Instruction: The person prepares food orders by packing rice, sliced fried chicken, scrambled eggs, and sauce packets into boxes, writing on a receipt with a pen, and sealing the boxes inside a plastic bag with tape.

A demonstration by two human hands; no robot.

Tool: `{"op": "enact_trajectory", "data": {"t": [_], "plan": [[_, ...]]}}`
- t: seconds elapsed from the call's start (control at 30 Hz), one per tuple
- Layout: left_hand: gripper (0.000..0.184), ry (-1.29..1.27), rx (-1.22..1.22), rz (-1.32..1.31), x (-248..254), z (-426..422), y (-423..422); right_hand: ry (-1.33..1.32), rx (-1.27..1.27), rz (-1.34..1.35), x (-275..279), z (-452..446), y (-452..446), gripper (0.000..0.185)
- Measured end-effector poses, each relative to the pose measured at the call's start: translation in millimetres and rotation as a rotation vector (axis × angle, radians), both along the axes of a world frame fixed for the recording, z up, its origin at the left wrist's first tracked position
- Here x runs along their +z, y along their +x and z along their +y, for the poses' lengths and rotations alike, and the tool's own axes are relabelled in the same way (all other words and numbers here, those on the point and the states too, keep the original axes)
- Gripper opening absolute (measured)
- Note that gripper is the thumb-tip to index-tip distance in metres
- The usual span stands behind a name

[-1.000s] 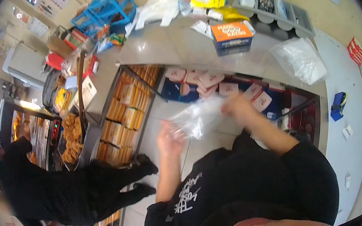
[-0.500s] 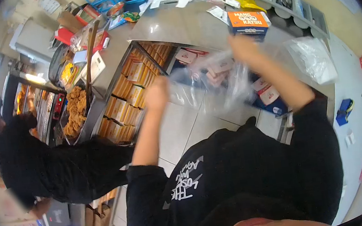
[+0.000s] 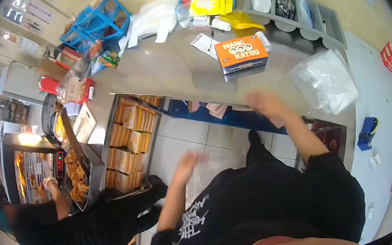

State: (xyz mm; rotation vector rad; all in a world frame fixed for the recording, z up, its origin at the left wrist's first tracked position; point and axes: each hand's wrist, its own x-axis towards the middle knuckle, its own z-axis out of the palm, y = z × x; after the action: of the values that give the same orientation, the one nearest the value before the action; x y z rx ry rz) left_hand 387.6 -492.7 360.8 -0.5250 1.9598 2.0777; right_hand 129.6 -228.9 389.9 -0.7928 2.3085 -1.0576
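My left hand (image 3: 187, 166) is low over the floor in front of my body, its fingers blurred and curled. From it hangs a faint, see-through plastic bag (image 3: 212, 172), smeared by motion. Closer to the counter edge is my right hand (image 3: 266, 103), also blurred; I cannot make out anything in its fingers. Beyond it on the steel counter (image 3: 165, 70) stands an orange and dark blue box (image 3: 242, 54) marked MANG KATSU. A stack of clear plastic bags (image 3: 330, 81) lies to the right of that hand.
At left, a person in black (image 3: 72, 230) reaches toward a lit food warmer (image 3: 35, 166), beside a tray of fried chicken (image 3: 76, 176). Yellow boxes (image 3: 131, 135) fill the shelf under the counter. A grey divided tray (image 3: 293, 15) and blue baskets (image 3: 103, 21) line the back.
My hands have come apart; the left went down toward my body with the clear bag, which was stretched between both. The view shifted, and the other person turned to the warmer.
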Motion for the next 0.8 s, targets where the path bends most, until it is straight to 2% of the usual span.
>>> {"op": "enact_trajectory", "data": {"t": [0.03,0.07,0.1,0.13,0.17,0.23,0.27,0.33,0.37,0.4,0.43,0.5,0.53,0.57,0.6,0.67,0.7,0.73,0.77,0.8], "plan": [[0.033,-0.068,0.113,0.134,15,8,-52,-0.612,-0.359,-0.214,9,3,-39,0.025],[0.029,0.135,0.346,0.242,13,18,-99,-0.463,-0.551,0.084,-12,9,-101,0.031],[0.021,0.083,0.407,0.266,21,24,-146,-0.334,-0.621,-0.012,-16,8,-143,0.035],[0.021,-0.003,0.420,0.279,27,33,-187,-0.203,-0.687,-0.108,-21,8,-174,0.039],[0.021,-0.090,0.431,0.293,30,40,-226,-0.208,-0.683,-0.112,-47,5,-200,0.039],[0.022,-0.606,0.433,0.397,-41,29,-300,-0.184,-0.633,-0.227,-107,-10,-243,0.033],[0.022,-0.607,0.440,0.389,-32,31,-311,-0.180,-0.625,-0.232,-104,-14,-249,0.033],[0.025,-0.784,0.354,0.067,-1,46,-326,-0.483,-0.575,-0.747,-74,-22,-237,0.040],[0.025,-0.783,0.358,0.055,-2,44,-330,-0.526,-0.496,-0.833,-36,-23,-223,0.043],[0.026,-0.652,0.339,0.055,-3,36,-329,-0.521,-0.494,-0.848,-17,-21,-222,0.043],[0.027,-0.522,0.323,0.053,-4,29,-326,-0.455,-0.461,-0.947,-5,-21,-221,0.044],[0.026,-0.535,0.337,0.057,1,15,-312,-0.370,-0.416,-1.060,-9,-23,-212,0.046],[0.024,-0.546,0.342,0.089,8,7,-304,-0.499,-0.453,-1.047,-15,-23,-206,0.046],[0.022,-0.453,0.431,0.054,16,1,-289,-0.635,-0.489,-1.025,-18,-24,-198,0.046],[0.019,-0.361,0.514,0.021,25,-5,-268,-0.639,-0.484,-1.024,-20,-24,-185,0.046],[0.018,-0.201,0.469,-0.026,32,-23,-224,-0.932,-0.575,-0.742,-24,-17,-140,0.047],[0.018,-0.204,0.464,-0.026,29,-17,-204,-0.960,-0.580,-0.625,-15,-18,-110,0.048],[0.020,-0.083,0.559,-0.016,24,-7,-182,-0.983,-0.584,-0.508,-6,-18,-77,0.049],[0.022,0.040,0.653,-0.006,21,-1,-168,-0.898,-0.540,-0.392,-9,-13,-47,0.049],[0.022,0.041,0.647,-0.003,26,6,-163,-0.811,-0.493,-0.274,-15,-10,-18,0.050]]}}
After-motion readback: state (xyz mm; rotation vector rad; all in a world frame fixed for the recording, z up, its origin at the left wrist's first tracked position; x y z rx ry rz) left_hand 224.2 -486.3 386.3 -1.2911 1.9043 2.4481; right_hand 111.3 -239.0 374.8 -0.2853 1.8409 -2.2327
